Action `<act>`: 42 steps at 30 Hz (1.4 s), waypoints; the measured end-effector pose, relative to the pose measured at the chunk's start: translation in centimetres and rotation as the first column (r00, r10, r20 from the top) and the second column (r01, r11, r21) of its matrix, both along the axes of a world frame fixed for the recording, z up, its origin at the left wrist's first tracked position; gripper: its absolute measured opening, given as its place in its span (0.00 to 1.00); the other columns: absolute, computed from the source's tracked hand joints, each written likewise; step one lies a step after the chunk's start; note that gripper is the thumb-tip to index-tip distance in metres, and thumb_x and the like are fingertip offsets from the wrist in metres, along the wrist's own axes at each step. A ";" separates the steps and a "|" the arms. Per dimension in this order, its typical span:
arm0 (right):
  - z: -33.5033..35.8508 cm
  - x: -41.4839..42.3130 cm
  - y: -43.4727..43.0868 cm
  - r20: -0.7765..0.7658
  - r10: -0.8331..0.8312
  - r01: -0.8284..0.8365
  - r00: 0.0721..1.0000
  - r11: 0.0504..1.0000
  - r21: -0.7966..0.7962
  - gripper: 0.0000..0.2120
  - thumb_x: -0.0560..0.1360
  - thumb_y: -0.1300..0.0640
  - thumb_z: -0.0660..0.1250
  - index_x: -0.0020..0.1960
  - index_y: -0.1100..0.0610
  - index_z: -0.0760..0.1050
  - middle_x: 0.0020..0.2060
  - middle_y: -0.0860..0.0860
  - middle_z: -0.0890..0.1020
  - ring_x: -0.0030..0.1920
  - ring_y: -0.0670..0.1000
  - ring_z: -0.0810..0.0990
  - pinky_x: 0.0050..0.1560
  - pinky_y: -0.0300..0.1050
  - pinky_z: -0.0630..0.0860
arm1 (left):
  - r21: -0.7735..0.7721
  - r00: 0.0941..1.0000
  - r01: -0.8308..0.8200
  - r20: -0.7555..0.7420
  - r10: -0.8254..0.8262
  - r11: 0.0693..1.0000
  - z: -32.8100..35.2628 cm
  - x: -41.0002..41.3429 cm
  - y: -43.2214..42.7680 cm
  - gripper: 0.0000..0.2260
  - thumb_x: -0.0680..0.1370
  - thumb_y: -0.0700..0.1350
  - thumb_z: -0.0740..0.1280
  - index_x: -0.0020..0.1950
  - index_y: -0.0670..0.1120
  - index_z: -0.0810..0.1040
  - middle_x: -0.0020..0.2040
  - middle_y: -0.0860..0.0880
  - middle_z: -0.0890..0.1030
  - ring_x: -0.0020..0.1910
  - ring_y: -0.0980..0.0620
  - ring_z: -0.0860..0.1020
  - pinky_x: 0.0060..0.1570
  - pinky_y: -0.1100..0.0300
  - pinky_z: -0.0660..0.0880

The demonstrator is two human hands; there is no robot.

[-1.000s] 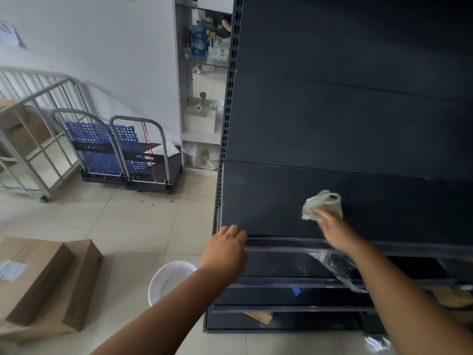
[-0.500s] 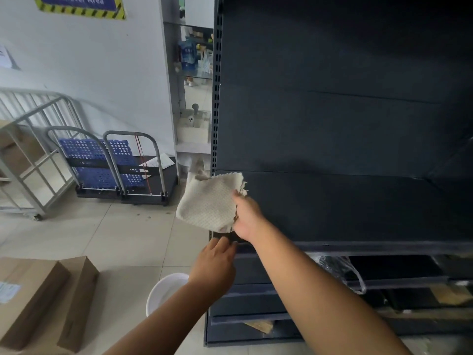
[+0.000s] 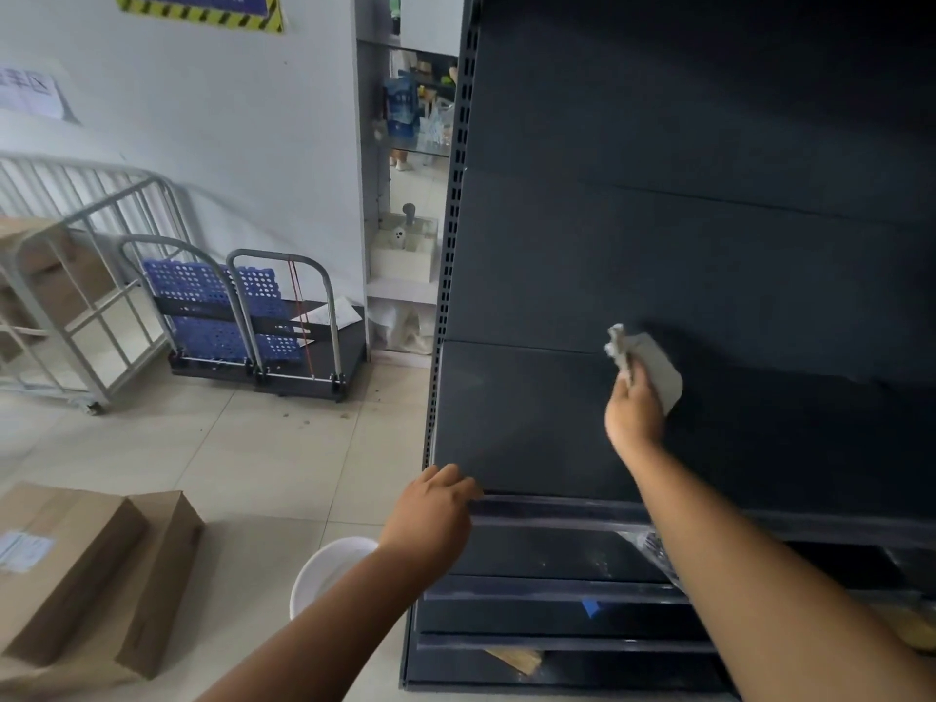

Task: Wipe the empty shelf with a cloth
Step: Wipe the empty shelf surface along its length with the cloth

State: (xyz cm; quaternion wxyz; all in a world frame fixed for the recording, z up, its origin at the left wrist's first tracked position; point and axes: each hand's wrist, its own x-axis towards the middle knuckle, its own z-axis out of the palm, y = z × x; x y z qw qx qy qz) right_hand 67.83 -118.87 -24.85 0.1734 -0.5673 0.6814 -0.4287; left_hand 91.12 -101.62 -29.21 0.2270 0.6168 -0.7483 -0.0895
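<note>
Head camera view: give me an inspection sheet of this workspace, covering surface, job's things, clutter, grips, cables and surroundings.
Surface: dark shelf, with only the cloth and a hand over it.
Job's things: pale cloth, bunched, near the shelf's back edge.
Clutter: clear plastic wrap on the shelf below; blue tape scrap lower down.
Grips: right hand grips the cloth; left hand holds the shelf's front edge.
Cables: nothing seen.
Surroundings: white bucket, cardboard boxes and two trolleys on the tiled floor.
</note>
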 end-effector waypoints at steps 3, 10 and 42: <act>-2.9 3.8 -1.0 -0.268 0.199 -0.126 0.943 0.955 0.269 0.17 0.80 0.54 0.54 0.68 0.54 0.69 0.60 0.60 0.79 0.58 0.62 0.77 0.58 0.51 0.72 | 0.001 1.000 0.023 -0.007 -0.023 1.000 -0.3 0.5 -0.5 0.13 0.76 0.38 0.62 0.57 0.52 0.79 0.50 0.49 0.78 0.48 0.48 0.73 0.46 0.55 0.74; -3.5 17.8 -1.2 -0.254 0.510 -0.399 0.822 0.834 0.381 0.18 0.80 0.51 0.51 0.68 0.46 0.67 0.60 0.56 0.77 0.59 0.60 0.75 0.60 0.54 0.72 | -0.053 0.998 0.059 -0.010 -0.059 0.997 -0.9 0.8 -0.8 0.16 0.70 0.31 0.67 0.50 0.49 0.82 0.41 0.47 0.78 0.40 0.46 0.75 0.36 0.54 0.75; 9.5 -3.2 1.5 0.929 0.254 -0.772 0.268 0.633 0.049 0.14 0.77 0.56 0.63 0.60 0.58 0.78 0.54 0.56 0.83 0.54 0.56 0.82 0.54 0.54 0.77 | 0.231 0.017 0.456 -0.968 0.251 0.859 12.9 -4.4 -9.4 0.17 0.79 0.52 0.61 0.54 0.41 0.81 0.48 0.44 0.83 0.47 0.48 0.81 0.44 0.54 0.79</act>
